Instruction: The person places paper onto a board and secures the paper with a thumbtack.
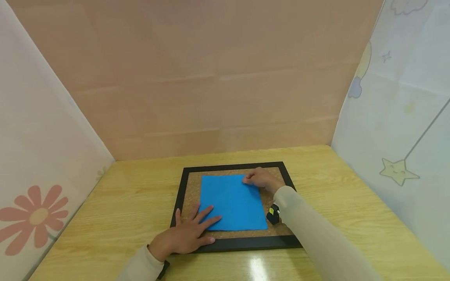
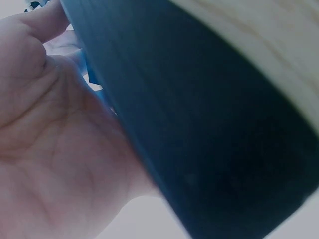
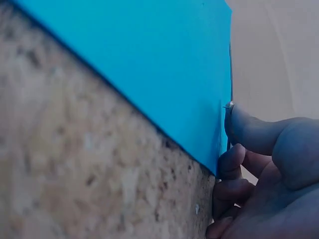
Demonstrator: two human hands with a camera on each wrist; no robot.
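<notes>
A blue sheet lies on a cork board with a black frame. My left hand rests with fingers spread over the board's lower left corner, its fingertips on the sheet's left part. In the left wrist view the palm is beside the dark frame edge. At the sheet's top right corner, my right hand has its fingers curled. Between its thumb and finger, the right wrist view shows what looks like a small shiny thumbtack, held close against the sheet and mostly hidden.
The board lies on a light wooden table. A tan backdrop stands behind it, with patterned white panels at both sides. A small black device is strapped at my right wrist.
</notes>
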